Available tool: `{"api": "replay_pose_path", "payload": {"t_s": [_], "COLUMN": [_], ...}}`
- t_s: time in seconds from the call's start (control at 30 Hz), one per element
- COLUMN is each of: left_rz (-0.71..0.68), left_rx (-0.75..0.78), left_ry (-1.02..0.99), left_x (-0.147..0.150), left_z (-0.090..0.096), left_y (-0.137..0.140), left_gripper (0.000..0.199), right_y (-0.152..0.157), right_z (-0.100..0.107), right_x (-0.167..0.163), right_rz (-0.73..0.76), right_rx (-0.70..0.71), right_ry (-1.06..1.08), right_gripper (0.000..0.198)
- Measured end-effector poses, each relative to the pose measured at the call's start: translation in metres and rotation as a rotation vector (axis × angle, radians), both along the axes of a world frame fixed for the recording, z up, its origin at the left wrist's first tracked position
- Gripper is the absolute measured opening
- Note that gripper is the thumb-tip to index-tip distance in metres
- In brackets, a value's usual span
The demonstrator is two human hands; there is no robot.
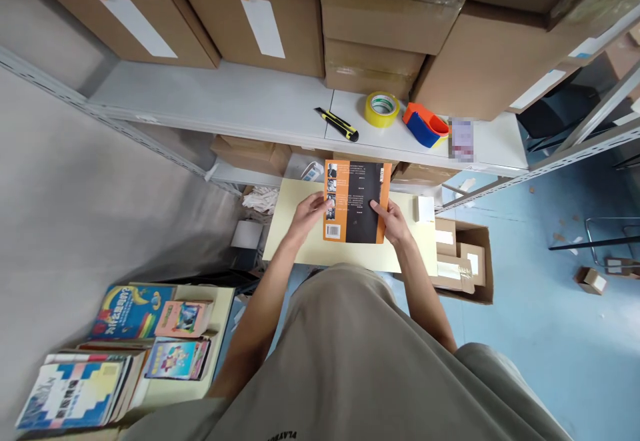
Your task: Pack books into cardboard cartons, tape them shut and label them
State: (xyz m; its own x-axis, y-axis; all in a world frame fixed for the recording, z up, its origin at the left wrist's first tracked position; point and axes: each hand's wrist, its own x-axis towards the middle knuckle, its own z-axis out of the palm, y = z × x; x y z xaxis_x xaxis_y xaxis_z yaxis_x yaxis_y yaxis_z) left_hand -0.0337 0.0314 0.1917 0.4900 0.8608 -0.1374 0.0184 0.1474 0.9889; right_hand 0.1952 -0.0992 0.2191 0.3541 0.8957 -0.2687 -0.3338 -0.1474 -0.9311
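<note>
An orange and black book [356,201] is held up over a pale yellow tabletop [295,254], its barcode side facing me. My left hand [311,213] grips the book's left edge, thumb on the cover beside the small portrait photos. At the right edge my right hand [391,220] holds it, with the thumb pressed on the black part; the fingers behind the book are hidden. On the tabletop to the right of my right hand sits a small white block [425,209].
A shelf [200,98] ahead carries a yellow-black utility knife [337,124], a roll of tape [382,109], an orange-blue tape dispenser [426,124] and large cardboard boxes [280,14]. Stacked books [75,391] lie at lower left. An open carton [480,294] with smaller boxes stands right.
</note>
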Motion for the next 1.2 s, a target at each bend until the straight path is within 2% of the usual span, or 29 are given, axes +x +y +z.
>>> {"api": "replay_pose_path", "payload": {"t_s": [0.07, 0.17, 0.23, 0.33, 0.47, 0.57, 0.73, 0.87, 0.93, 1.03, 1.2], "left_rz": [-0.081, -0.069, -0.038, -0.015, -0.109, -0.121, -0.1, -0.001, 0.017, -0.029, -0.115], "left_rx": [-0.11, -0.067, 0.028, 0.248, 0.558, 0.639, 0.576, 0.365, 0.284, 0.23, 0.134], "left_ry": [-0.045, -0.022, 0.023, 0.066, 0.031, 0.028, 0.041, 0.065, 0.062, 0.079, 0.044], "left_x": [-0.006, -0.008, -0.009, -0.015, -0.029, -0.035, -0.037, -0.034, -0.032, -0.034, -0.041], "left_z": [0.005, 0.016, 0.025, 0.038, 0.054, 0.061, 0.06, 0.053, 0.048, 0.04, 0.025], "left_y": [0.008, 0.009, 0.009, 0.012, 0.018, 0.019, 0.019, 0.02, 0.021, 0.022, 0.025], "left_gripper": [0.074, 0.063, 0.06, 0.05, 0.026, 0.022, 0.028, 0.048, 0.058, 0.056, 0.063], "right_y": [-0.006, -0.01, -0.01, -0.011, -0.014, -0.016, -0.019, -0.019, -0.019, -0.018, -0.022], "right_z": [0.002, 0.001, 0.003, 0.012, 0.031, 0.04, 0.035, 0.023, 0.019, 0.017, 0.015], "right_x": [0.001, 0.004, 0.008, 0.018, 0.028, 0.029, 0.026, 0.022, 0.018, 0.014, 0.015], "right_rz": [0.017, 0.023, 0.024, 0.054, 0.147, 0.136, 0.162, 0.084, 0.071, 0.048, -0.006], "right_rx": [-0.008, 0.007, 0.024, 0.068, 0.195, 0.235, 0.247, 0.134, 0.104, 0.082, -0.031], "right_ry": [0.01, 0.01, -0.04, -0.173, -0.323, -0.368, -0.358, -0.319, -0.262, -0.231, -0.187], "right_gripper": [0.072, 0.069, 0.065, 0.058, 0.047, 0.045, 0.049, 0.055, 0.065, 0.078, 0.053]}}
